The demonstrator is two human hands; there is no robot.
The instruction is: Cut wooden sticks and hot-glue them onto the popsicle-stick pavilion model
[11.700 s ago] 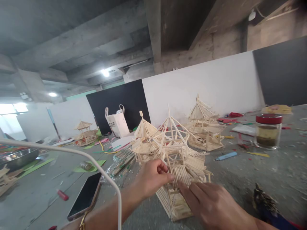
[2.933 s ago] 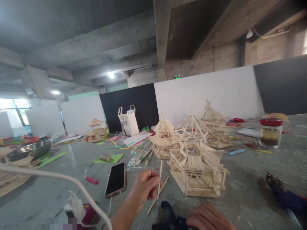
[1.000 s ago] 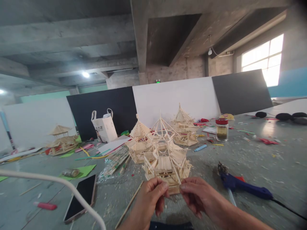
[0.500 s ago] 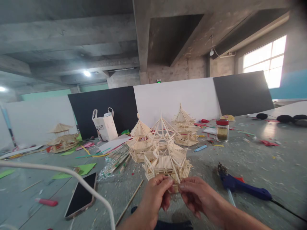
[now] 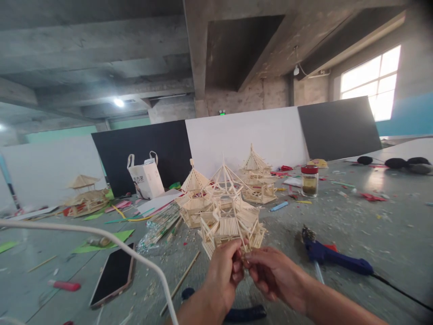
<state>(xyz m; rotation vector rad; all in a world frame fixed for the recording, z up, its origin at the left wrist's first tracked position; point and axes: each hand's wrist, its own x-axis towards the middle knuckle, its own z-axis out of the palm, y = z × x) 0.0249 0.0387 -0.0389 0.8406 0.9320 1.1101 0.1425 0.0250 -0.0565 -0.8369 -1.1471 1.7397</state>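
Wooden sticks made up the little pavilion (image 5: 232, 223) on the table (image 5: 355, 225), and the left hand (image 5: 225, 271) and right hand (image 5: 270, 273), fingertips pinched shut together on something too small to identify just before it, seemed to need a light, steady touch.

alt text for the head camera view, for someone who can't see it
Left hand and right hand pinch together before a wooden stick pavilion model on a littered grey floor. A blue glue gun lies right, a phone left.
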